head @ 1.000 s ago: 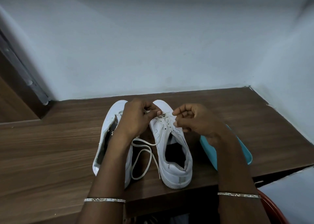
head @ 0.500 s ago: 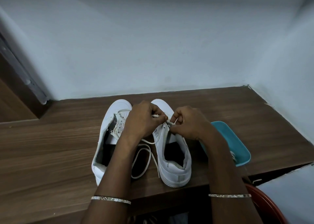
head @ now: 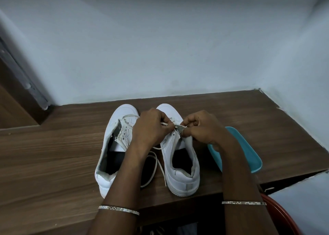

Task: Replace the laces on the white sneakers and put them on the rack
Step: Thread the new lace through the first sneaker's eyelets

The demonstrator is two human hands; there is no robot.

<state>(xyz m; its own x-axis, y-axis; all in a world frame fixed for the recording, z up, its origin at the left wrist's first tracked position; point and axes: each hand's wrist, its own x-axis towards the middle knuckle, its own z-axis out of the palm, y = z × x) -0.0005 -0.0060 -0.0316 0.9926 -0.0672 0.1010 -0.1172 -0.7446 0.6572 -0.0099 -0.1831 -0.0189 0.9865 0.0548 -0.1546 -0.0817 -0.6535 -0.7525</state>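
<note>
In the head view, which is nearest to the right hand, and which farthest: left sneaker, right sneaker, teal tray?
1. Right sneaker: under the right hand, touching.
2. Teal tray: just right of the wrist.
3. Left sneaker: left, beyond the left hand.

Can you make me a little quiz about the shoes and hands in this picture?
1. True or false: the left hand and right hand both pinch the lace at the same sneaker.
2. What colour is the tray beside it? A yellow, B teal, C black.
3. Fill in: the loose lace lies on the wooden ____.
Key: 1 true; 2 B; 3 table.
</note>
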